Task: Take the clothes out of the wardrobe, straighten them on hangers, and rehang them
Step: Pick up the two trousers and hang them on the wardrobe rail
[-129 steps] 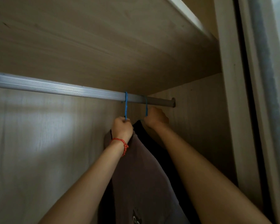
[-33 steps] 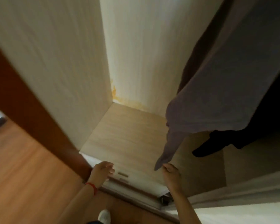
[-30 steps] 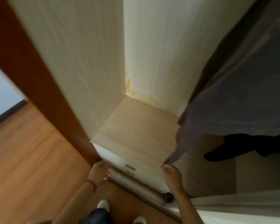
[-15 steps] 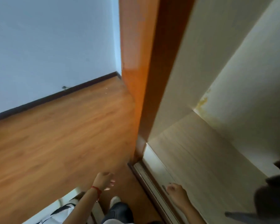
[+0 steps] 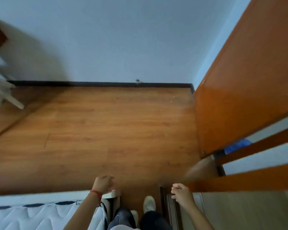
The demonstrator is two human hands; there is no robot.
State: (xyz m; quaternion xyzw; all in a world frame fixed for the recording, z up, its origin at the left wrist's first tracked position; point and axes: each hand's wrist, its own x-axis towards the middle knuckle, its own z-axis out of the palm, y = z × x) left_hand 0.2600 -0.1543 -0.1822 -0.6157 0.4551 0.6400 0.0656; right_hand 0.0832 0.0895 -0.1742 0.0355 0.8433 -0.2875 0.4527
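L hand: (image 5: 104, 184) at 6–7 o'clock, low in view, fingers loosely curled, thumb apart, holding nothing; hangs over the bed corner.
Band: (image 5: 96, 193) red, on L wrist.
R hand: (image 5: 181, 195) at 5 o'clock, fingers loosely bent, nothing in them; knuckles just beside the wardrobe's bottom track. Touching it or not – can't tell.
Forearms: both bare, entering from bottom edge.
Shoes: (image 5: 149, 204) pale, btwn the two hands at 6 o'clock, on the floor; dark trouser legs below them.
Bed: (image 5: 32, 214) white quilted mattress w/ dark stripe, at 7–8 o'clock; pale frame corner just under L hand.
Wardrobe: (image 5: 248, 211) at 4–5 o'clock, pale wood-grain base, only a bit in view; orange-brown edge strip runs above it toward 3 o'clock.
Clothes: not in view; only the bare wardrobe base shows, so where they hang can't be told.
Floor: (image 5: 106, 130) brown wood laminate, fills centre.
Door: (image 5: 239, 88) glossy orange, at 2–3 o'clock, stands open; metal fittings at its R edge.
Blue thing: (image 5: 238, 145) at 3–4 o'clock, behind door's lower edge; too blurred to ID.
Wall: (image 5: 123, 39) pale blue-grey, 12 o'clock, dark skirting along its foot.
Pale furniture: (image 5: 0, 95) at 9 o'clock, blurred, a leg angled to the floor.
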